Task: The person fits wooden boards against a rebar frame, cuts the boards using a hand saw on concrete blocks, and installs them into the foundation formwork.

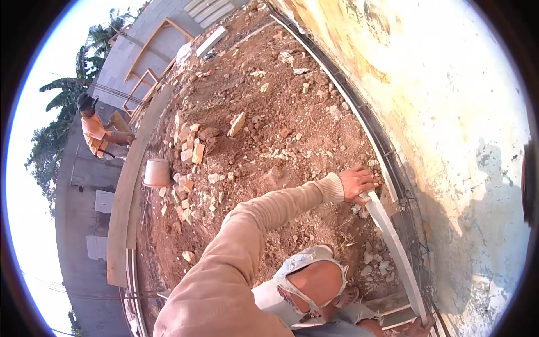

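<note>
A long, narrow, pale wooden board [394, 250] runs down the right side, beside the dark steel bars along the wall. My left hand [357, 184], in a beige sleeve, reaches across and has its fingers closed on the board's upper end. At the lower end, near the bottom edge, my right hand [418, 327] is partly cut off and in shadow. It appears to grip the board there. My bent knee [317, 283] in torn jeans lies between both arms.
Steel reinforcing bars [412, 224] and edge boards follow the peeling wall [466, 168]. Rubble and broken bricks [188, 146] cover the reddish soil. A bucket [157, 172] stands at left. Another person [98, 129] is beyond a long plank [126, 208]. Wooden frames [149, 48] lean farther back.
</note>
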A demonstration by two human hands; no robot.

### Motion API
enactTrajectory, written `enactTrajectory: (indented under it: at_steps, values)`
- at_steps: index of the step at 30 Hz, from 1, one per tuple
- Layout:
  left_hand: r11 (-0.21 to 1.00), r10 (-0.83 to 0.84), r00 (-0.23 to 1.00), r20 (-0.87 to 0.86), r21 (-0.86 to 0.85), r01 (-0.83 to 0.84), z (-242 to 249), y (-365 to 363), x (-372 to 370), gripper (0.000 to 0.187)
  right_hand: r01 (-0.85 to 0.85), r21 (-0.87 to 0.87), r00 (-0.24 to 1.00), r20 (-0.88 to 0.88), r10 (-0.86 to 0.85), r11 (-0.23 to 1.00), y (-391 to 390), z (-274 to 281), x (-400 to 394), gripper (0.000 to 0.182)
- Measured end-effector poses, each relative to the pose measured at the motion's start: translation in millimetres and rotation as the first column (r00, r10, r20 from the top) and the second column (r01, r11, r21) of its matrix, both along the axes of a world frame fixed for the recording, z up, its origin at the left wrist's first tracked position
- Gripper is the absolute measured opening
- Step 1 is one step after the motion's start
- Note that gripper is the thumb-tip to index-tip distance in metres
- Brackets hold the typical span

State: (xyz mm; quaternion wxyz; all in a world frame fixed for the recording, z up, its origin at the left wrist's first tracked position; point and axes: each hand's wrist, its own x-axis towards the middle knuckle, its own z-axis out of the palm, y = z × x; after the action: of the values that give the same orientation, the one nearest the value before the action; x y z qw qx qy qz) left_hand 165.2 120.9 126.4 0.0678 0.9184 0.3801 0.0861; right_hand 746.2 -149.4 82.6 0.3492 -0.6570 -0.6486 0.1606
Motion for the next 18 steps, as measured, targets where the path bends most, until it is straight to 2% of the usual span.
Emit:
enactTrajectory:
  at_steps: [2, 4, 5, 7, 8, 10, 11, 12, 14, 16, 18]
  values:
    - [1.0, 0.026, 0.998, 0.055, -0.003, -0.026, 72, -29, -27, 0.049, -0.07, -0.057, 0.996, 0.048, 0.073, 0.996, 5, 58, 4, 0.038]
    - [0.979, 0.139, 0.99, 0.036, -0.154, -0.132, 168, -73, -49, 0.053, -0.048, -0.039, 0.992, 0.114, 0.052, 0.998, 15, 91, 22, 0.073]
    - [0.968, 0.195, 0.979, 0.06, -0.173, -0.182, 205, -97, -62, 0.056, -0.085, -0.019, 0.988, 0.126, 0.087, 0.996, 36, 128, 16, 0.073]
    - [0.94, 0.316, 0.942, 0.117, -0.178, -0.293, 286, -148, -86, 0.057, -0.032, -0.079, 0.983, -0.184, 0.017, 0.996, 81, 207, -16, 0.06]
    - [0.922, 0.375, 0.914, 0.155, -0.165, -0.35, 328, -176, -97, 0.055, -0.018, -0.122, 0.944, -0.33, -0.024, 0.992, 100, 254, -44, 0.055]
    - [0.841, 0.513, 0.853, 0.101, -0.259, -0.475, 389, -234, -123, 0.049, -0.018, -0.225, 0.796, -0.593, -0.122, 0.974, 129, 338, -106, 0.047]
    - [0.76, 0.612, 0.788, 0.066, -0.325, -0.563, 429, -263, -132, 0.046, -0.036, -0.281, 0.696, -0.695, -0.178, 0.959, 139, 374, -132, 0.046]
    - [0.667, 0.7, 0.714, 0.03, -0.386, -0.637, 466, -294, -140, 0.043, -0.069, -0.253, 0.707, -0.695, -0.132, 0.965, 148, 401, -156, 0.046]
    - [0.489, 0.848, 0.529, 0.015, -0.406, -0.772, 487, -360, -160, 0.04, -0.189, -0.22, 0.668, -0.743, -0.038, 0.957, 166, 426, -210, 0.054]
    - [0.304, 0.923, 0.375, -0.083, -0.44, -0.845, 519, -424, -177, 0.043, -0.445, -0.261, 0.734, -0.654, 0.182, 0.857, 194, 391, -213, 0.051]
    - [0.14, 0.962, 0.231, -0.147, -0.462, -0.876, 541, -486, -187, 0.047, -0.506, -0.419, 0.782, -0.591, 0.197, 0.754, 187, 419, -280, 0.05]
